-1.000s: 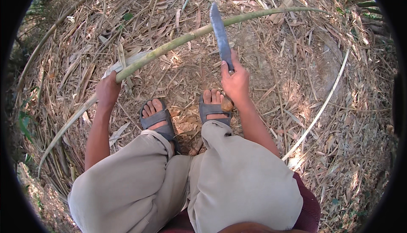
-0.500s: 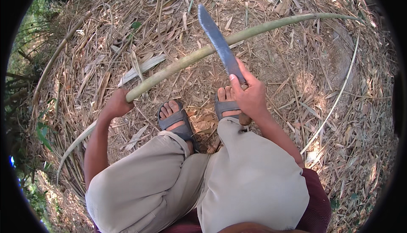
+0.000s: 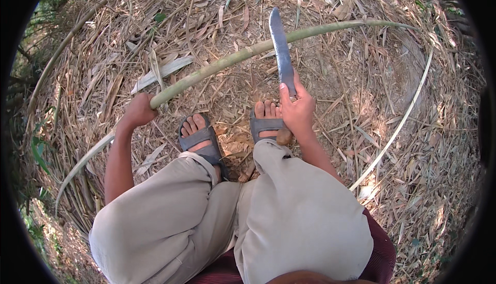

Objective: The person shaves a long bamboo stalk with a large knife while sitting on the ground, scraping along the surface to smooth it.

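My left hand (image 3: pixel 138 110) is wrapped round a long green bamboo pole (image 3: pixel 206 71), near its left part. From there the pole slants up and to the right, appearing bent toward the far right, and a paler length shows below and left of my fist. In my right hand (image 3: pixel 299 110) is a machete (image 3: pixel 281 49), its dark blade pointing away from me and lying across the pole in view. Whether the blade touches the pole I cannot tell. The rounded end of its wooden handle (image 3: pixel 283 136) shows below my right hand, over my right sandal.
Dry leaves and bamboo litter (image 3: pixel 330 85) cover the ground. A thin pale strip (image 3: pixel 398 126) lies at the right, and a curved dry stem (image 3: pixel 64 46) at the left. My sandalled feet (image 3: pixel 201 137) and bent knees are close below the pole. Green plants (image 3: pixel 39 155) grow at the left edge.
The machete has turned more upright and its tip has moved right along the pole. Both hands and the pole sit slightly further left and higher in view, as do my legs.
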The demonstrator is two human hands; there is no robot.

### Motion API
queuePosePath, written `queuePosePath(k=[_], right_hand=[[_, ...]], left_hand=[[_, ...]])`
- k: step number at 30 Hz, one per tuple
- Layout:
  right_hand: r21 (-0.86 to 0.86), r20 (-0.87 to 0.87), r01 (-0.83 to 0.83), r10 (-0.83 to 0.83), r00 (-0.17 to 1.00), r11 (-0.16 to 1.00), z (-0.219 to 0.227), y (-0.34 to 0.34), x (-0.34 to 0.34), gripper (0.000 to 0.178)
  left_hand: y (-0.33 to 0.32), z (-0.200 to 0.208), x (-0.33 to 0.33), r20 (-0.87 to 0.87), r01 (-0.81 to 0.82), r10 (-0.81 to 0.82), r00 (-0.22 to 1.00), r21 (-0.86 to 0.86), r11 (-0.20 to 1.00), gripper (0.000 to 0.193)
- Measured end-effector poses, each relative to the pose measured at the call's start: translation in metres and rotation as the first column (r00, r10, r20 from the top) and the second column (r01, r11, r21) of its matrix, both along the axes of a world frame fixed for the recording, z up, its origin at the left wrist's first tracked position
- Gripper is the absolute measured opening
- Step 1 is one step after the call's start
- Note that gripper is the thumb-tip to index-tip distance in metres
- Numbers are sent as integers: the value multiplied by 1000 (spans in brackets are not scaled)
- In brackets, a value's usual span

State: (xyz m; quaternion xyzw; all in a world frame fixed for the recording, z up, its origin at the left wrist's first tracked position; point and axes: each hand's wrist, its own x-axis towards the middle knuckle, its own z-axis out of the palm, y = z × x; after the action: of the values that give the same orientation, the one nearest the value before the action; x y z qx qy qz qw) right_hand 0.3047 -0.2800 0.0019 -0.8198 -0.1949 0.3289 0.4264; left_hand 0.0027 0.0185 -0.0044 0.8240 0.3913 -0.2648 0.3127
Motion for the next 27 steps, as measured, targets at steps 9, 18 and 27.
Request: queuePosePath(k=[9, 18, 27], right_hand=[[60, 61, -105, 101, 993, 993, 4, 0, -1, 48], [-17, 21, -137, 137, 990, 990, 7, 5, 28, 48], [39, 26, -50, 49, 998, 998, 4, 9, -4, 47]], left_hand=[[-5, -13, -2, -24, 42, -39, 999, 137, 990, 19], [-8, -14, -1, -100, 15, 5, 995, 199, 980, 22], [-1, -15, -5, -96, 23, -11, 995, 118, 993, 24]])
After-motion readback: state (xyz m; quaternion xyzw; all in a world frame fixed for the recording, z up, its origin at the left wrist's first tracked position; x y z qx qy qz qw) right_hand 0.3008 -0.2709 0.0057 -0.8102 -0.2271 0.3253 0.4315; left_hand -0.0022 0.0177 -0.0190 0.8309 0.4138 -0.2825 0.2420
